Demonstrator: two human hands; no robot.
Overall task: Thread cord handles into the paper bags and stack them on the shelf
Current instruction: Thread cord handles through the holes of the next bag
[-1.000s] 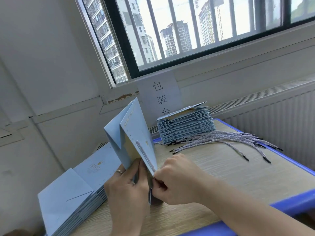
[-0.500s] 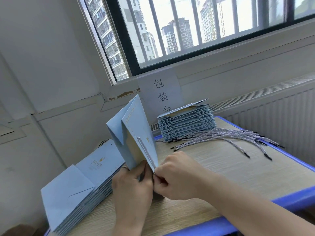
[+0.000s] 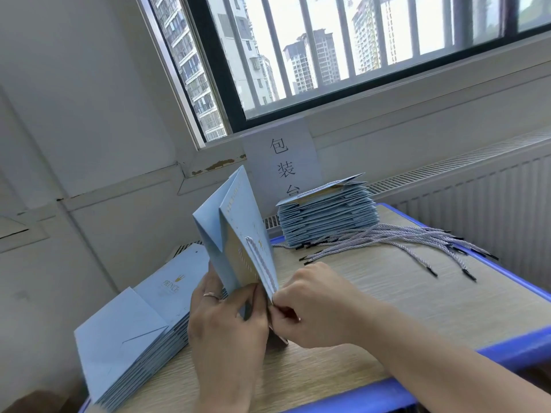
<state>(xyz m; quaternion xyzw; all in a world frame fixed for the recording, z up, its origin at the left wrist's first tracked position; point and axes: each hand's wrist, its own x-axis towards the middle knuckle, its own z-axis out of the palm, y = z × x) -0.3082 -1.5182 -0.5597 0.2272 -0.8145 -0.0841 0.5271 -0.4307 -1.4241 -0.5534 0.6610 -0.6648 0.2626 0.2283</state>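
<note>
A flat-folded light blue paper bag (image 3: 235, 231) stands on edge on the wooden table, tilted. My left hand (image 3: 226, 329) grips its lower edge from the left. My right hand (image 3: 316, 308) pinches the same edge from the right, where a white twisted cord handle (image 3: 262, 263) runs along the bag's face. A pile of loose cords (image 3: 396, 239) with black tips lies at the right. A stack of flat blue bags (image 3: 140, 320) lies at the left, and a second stack of bags (image 3: 328, 213) stands behind the cords.
The table (image 3: 417, 299) has a blue rim and stands against a wall below a barred window (image 3: 328, 55). A paper sign (image 3: 283, 162) with characters hangs on the wall. A white radiator (image 3: 483, 198) runs along the right.
Both hands stay on the bag's lower edge. The bag has tipped slightly more upright and the view has shifted a little; the stacks and cords have not moved.
</note>
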